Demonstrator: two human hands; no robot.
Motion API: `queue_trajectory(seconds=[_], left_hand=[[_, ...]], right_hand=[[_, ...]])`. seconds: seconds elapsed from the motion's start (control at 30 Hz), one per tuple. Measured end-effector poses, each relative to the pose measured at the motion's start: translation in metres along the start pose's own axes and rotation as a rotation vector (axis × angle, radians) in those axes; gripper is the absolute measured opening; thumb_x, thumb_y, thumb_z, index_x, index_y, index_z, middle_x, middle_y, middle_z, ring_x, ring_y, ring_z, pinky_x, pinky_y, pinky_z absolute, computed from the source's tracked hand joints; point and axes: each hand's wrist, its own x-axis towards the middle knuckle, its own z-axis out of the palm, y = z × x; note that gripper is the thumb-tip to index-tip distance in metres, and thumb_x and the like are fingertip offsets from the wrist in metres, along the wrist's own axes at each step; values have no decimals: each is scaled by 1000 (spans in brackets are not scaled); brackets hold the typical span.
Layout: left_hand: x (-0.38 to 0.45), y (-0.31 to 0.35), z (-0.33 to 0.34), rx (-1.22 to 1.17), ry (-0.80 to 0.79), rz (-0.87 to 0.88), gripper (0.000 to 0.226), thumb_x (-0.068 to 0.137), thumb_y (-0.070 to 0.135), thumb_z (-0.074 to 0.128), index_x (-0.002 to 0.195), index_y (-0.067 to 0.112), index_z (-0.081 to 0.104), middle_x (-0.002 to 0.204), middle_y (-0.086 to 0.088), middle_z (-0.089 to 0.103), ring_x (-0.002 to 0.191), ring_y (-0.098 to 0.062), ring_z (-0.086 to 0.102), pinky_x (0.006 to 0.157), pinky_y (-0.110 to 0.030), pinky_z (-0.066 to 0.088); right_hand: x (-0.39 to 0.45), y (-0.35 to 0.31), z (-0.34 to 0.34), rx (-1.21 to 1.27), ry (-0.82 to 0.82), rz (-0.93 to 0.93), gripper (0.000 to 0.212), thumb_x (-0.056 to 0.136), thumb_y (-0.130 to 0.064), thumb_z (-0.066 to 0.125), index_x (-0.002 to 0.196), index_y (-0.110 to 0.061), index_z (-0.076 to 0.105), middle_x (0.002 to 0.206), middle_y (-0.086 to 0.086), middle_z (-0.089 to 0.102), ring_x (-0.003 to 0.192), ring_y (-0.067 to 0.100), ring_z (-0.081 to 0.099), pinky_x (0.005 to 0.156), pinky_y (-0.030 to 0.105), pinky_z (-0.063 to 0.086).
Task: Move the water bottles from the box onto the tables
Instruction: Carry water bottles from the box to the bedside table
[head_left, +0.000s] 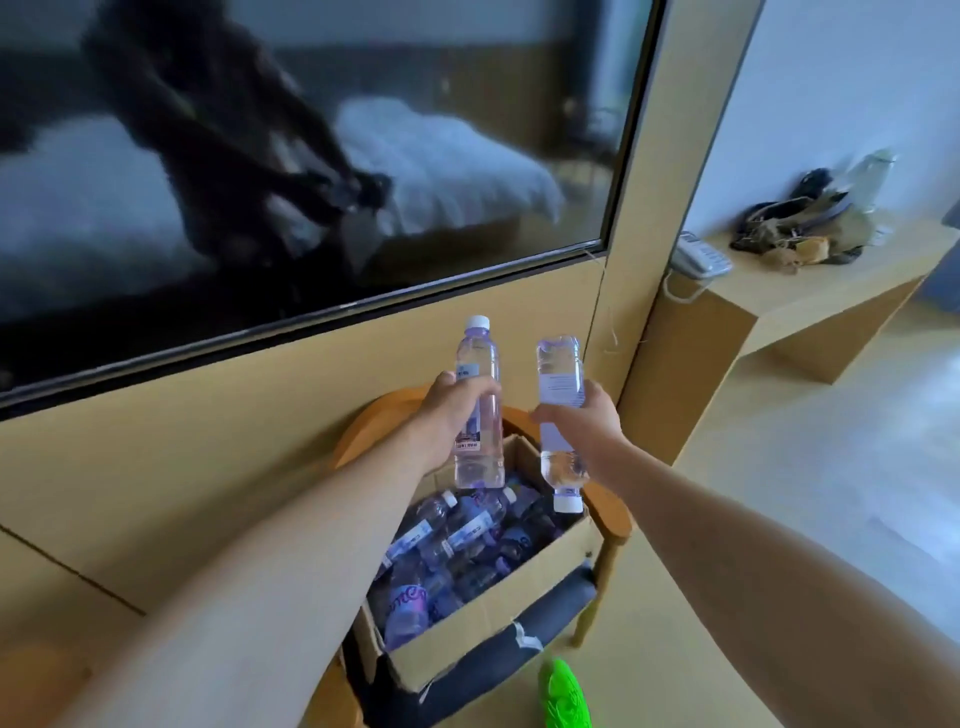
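Here we have a water bottle in each hand, both lifted above the open cardboard box (470, 621). Our left hand (454, 415) wraps its fingers round the middle of an upright bottle (478, 410), white cap on top. Our right hand (592, 421) grips an upside-down bottle (558, 415) round its label, cap pointing down just over the box's far right corner. The box, still full of bottles lying on their sides, sits on the dark seat of a wooden chair (610, 525) against the wall panel. On the desk (810, 291) to the right, a white telephone (698, 254) lies near its left edge beside a bag (800, 223).
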Motion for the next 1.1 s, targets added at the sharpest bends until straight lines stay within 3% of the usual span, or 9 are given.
queue_trajectory(seconds=[0.1, 0.2, 0.27, 0.37, 0.5, 0.57, 0.67, 0.83, 1.1], left_hand=[[-11, 15, 42, 42, -75, 65, 51, 74, 31, 85, 113, 17, 55, 96, -8, 70, 74, -21, 68, 58, -28, 53], [-28, 28, 94, 114, -173, 148, 59, 67, 38, 92, 113, 19, 60, 101, -4, 73, 79, -17, 72, 62, -30, 57], [-42, 35, 132, 133, -247, 182, 57, 66, 37, 94, 110, 18, 63, 98, -5, 75, 72, -17, 73, 61, -30, 57], [-72, 44, 197, 173, -357, 212, 50, 67, 40, 91, 105, 21, 65, 97, -5, 74, 76, -20, 73, 62, -31, 55], [-129, 48, 291, 221, -527, 252, 50, 75, 33, 88, 114, 15, 64, 102, -6, 72, 81, -20, 70, 49, -28, 55], [-168, 44, 337, 237, -612, 269, 48, 75, 29, 89, 114, 14, 64, 101, -6, 71, 78, -19, 68, 39, -22, 49], [-236, 32, 402, 293, -762, 291, 49, 74, 27, 89, 114, 14, 64, 102, -10, 72, 77, -24, 69, 47, -31, 56], [-342, 1, 491, 333, -975, 323, 52, 76, 22, 87, 119, 9, 61, 103, -20, 70, 78, -33, 69, 67, -49, 60], [-509, -59, 623, 368, -1258, 299, 52, 72, 25, 90, 115, 15, 62, 95, -12, 72, 67, -25, 70, 57, -41, 60]], right_hand=[[-14, -4, -44, 97, 60, -6, 57, 69, -19, 88, 115, -24, 55, 105, 3, 66, 92, 21, 67, 69, 35, 53], [-30, -3, -91, 149, 154, -26, 50, 69, -20, 87, 108, -25, 57, 104, 4, 68, 91, 22, 68, 71, 35, 54], [-43, 1, -126, 178, 236, -39, 48, 69, -19, 87, 107, -25, 58, 104, 5, 69, 91, 21, 68, 72, 35, 53], [-73, 13, -184, 234, 353, -54, 47, 70, -13, 85, 107, -23, 57, 105, 7, 69, 93, 21, 69, 74, 34, 55], [-132, 35, -274, 267, 518, -87, 41, 73, 1, 80, 99, -21, 58, 94, 5, 66, 74, 8, 67, 58, 18, 51], [-168, 49, -322, 252, 627, -64, 42, 70, -5, 83, 100, -20, 58, 97, 6, 66, 82, 14, 68, 60, 22, 52], [-227, 79, -395, 240, 753, -25, 47, 69, -10, 84, 108, -16, 57, 103, 8, 66, 84, 18, 65, 60, 25, 49], [-323, 125, -492, 219, 934, 31, 48, 66, -13, 86, 104, -18, 56, 99, 7, 66, 82, 17, 64, 61, 26, 46], [-491, 202, -611, 194, 1252, 126, 48, 66, -16, 86, 103, -22, 55, 94, -1, 66, 82, 11, 64, 60, 23, 46]])
